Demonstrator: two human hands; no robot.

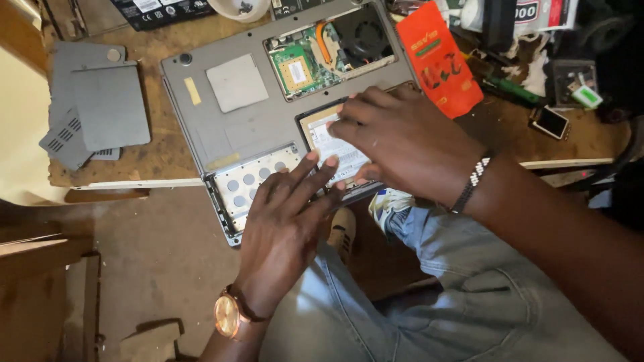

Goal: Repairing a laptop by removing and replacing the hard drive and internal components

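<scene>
A grey laptop (261, 121) lies upside down on a worn wooden bench, its bottom covers off. A green circuit board (298, 67) and a black fan (362, 33) show in an open bay at the far side. My left hand (285, 224) rests flat on the laptop's near edge, fingers spread, beside a perforated metal bay (251, 181). My right hand (399, 144) presses down on a flat labelled part (332, 144) in the middle bay, fingers curled over its top edge. Neither hand lifts anything.
Removed grey cover panels (100, 110) lie stacked at the bench's left. An orange packet (439, 60) sits right of the laptop, with a green-handled screwdriver (513, 90) and small parts beyond. A white bowl (241, 8) stands at the back. My jeans-clad knees are below the bench edge.
</scene>
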